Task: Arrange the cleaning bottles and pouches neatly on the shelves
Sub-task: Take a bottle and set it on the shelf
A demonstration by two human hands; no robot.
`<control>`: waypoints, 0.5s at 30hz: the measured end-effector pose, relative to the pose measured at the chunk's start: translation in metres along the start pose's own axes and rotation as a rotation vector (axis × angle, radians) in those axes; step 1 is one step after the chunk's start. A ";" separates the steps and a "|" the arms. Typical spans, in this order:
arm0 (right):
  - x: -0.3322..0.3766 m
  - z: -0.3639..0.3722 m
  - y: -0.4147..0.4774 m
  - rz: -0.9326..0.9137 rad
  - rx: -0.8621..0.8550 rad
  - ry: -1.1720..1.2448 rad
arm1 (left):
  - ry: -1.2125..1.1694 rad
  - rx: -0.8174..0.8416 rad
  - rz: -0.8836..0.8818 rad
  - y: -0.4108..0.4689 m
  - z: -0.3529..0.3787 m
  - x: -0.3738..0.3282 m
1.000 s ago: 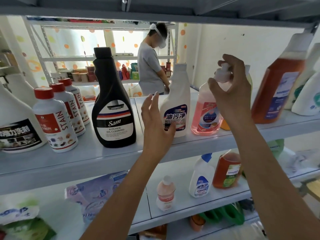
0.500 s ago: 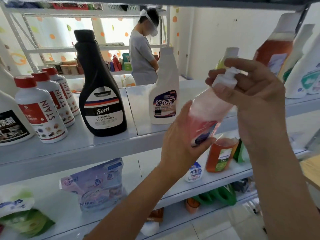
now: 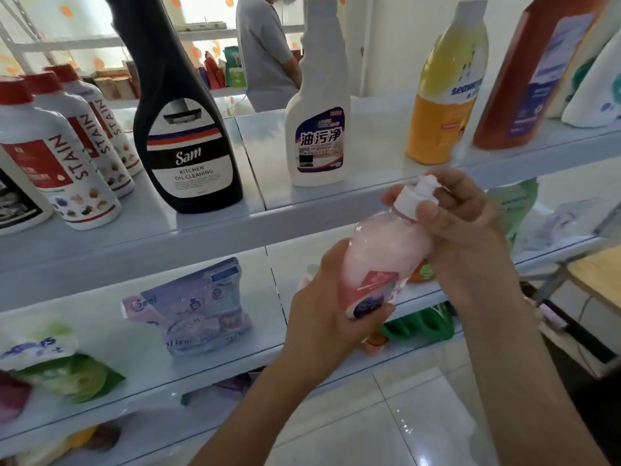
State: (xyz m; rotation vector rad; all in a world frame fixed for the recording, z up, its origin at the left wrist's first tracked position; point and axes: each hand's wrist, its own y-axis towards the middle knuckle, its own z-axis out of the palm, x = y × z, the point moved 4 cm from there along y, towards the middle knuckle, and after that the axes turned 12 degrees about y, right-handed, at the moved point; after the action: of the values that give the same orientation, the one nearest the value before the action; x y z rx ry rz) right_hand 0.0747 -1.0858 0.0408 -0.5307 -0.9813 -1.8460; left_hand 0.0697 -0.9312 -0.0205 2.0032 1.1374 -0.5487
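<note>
Pink translucent plastic pump bottle (image 3: 386,260): off the shelves, in mid-air before the front edge of the pale grey upper shelf (image 3: 215,227). It is tilted, its white pump head (image 3: 416,196) up and to the right.

My left hand (image 3: 322,314): curled round the bottle's base, thumb on the label.

My right hand (image 3: 467,220): fingers closed round the neck and pump head.

Upper shelf, left to right, all upright:
- three white red-capped "STAIN" bottles (image 3: 60,163)
- tall black "Sam" kitchen oil-cleaning bottle (image 3: 188,136)
- white bottle with a purple label (image 3: 319,129)
- yellow-orange bottle (image 3: 443,95)

Lower shelf (image 3: 100,317): lilac soft pouch (image 3: 195,307) leaning back; green-and-white pouch (image 3: 57,361) well left of it, lying slumped.
</note>
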 end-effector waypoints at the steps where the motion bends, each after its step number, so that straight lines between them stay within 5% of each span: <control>1: -0.006 0.002 -0.001 0.058 0.053 0.079 | -0.080 0.055 -0.032 -0.004 0.000 0.004; 6: -0.018 0.013 -0.007 0.207 0.264 0.105 | -0.237 0.121 -0.123 -0.021 0.002 0.009; 15: -0.026 0.022 -0.014 0.254 0.221 0.090 | -0.234 0.074 -0.171 -0.030 -0.006 0.011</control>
State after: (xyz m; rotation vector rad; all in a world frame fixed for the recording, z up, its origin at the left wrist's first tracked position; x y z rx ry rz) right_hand 0.0726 -1.0505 0.0299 -0.4136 -0.9942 -1.5025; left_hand 0.0497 -0.9107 -0.0360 1.8555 1.1624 -0.8999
